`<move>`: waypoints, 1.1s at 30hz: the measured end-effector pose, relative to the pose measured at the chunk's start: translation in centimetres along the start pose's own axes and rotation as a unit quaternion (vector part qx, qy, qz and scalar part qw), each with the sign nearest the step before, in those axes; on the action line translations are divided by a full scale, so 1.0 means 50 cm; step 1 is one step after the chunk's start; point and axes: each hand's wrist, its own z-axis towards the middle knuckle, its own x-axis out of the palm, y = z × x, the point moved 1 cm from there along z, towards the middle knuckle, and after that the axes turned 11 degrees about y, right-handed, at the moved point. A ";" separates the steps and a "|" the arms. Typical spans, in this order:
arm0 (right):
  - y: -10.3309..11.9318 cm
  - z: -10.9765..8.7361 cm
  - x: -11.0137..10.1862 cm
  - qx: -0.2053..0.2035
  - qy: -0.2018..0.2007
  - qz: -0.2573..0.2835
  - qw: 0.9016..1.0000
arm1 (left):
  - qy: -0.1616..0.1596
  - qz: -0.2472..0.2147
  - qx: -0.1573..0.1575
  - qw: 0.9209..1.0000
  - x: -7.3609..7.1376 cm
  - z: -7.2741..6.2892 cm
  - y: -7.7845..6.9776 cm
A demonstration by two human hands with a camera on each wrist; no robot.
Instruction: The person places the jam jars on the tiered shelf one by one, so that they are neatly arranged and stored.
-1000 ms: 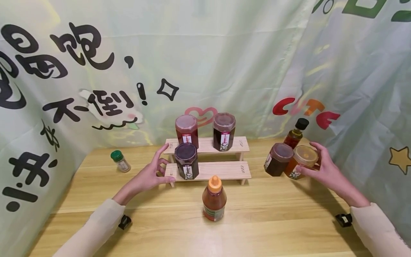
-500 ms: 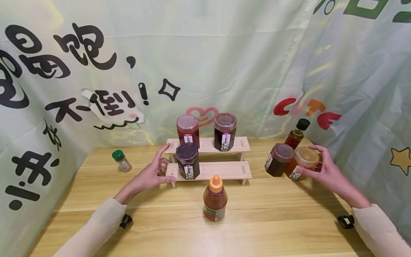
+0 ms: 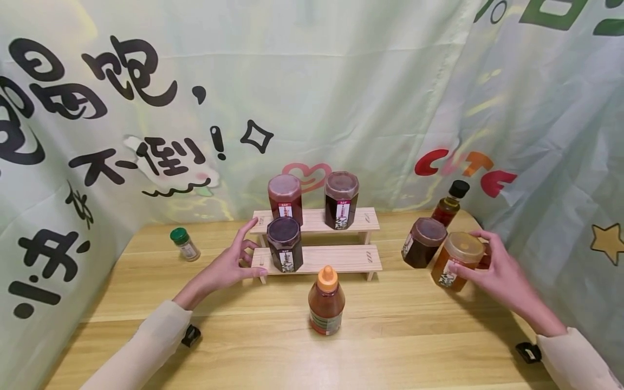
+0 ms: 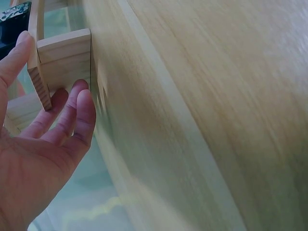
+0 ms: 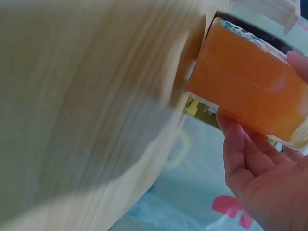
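At the right, my right hand point(image 3: 504, 279) grips a honey jar point(image 3: 457, 265) with amber contents, thumb on its front and fingers behind it. In the right wrist view, the jar's base appears slightly apart from the tabletop. A dark jam jar point(image 3: 423, 244) stands just left of it, with a black-capped bottle point(image 3: 449, 204) behind. My left hand point(image 3: 229, 265) holds the left end of a two-step wooden stand point(image 3: 336, 259); its thumb lies at the lower board's front edge. On the lower step is a dark jar point(image 3: 285, 246); a red jar point(image 3: 285, 200) and another dark jar point(image 3: 341, 201) occupy the upper step.
An orange-topped squeeze bottle point(image 3: 326, 303) stands in front of the stand. A green-capped shaker point(image 3: 185, 245) is at the back left of the wooden table point(image 3: 400, 341). A printed cloth point(image 3: 380, 97) hangs behind and along both sides.
My right hand has drawn the honey jar toward me, away from the black-capped bottle and a little apart from the dark jar. The left hand keeps its place on the stand.
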 end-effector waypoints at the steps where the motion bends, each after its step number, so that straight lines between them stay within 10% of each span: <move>1: 0.005 -0.004 0.001 -0.001 -0.002 -0.003 1.000 | 0.000 -0.001 0.000 1.000 0.000 0.000 0.000; 33: 0.224 0.013 0.078 -0.139 0.010 0.054 0.989 | -0.004 0.001 0.008 1.000 0.000 -0.001 0.000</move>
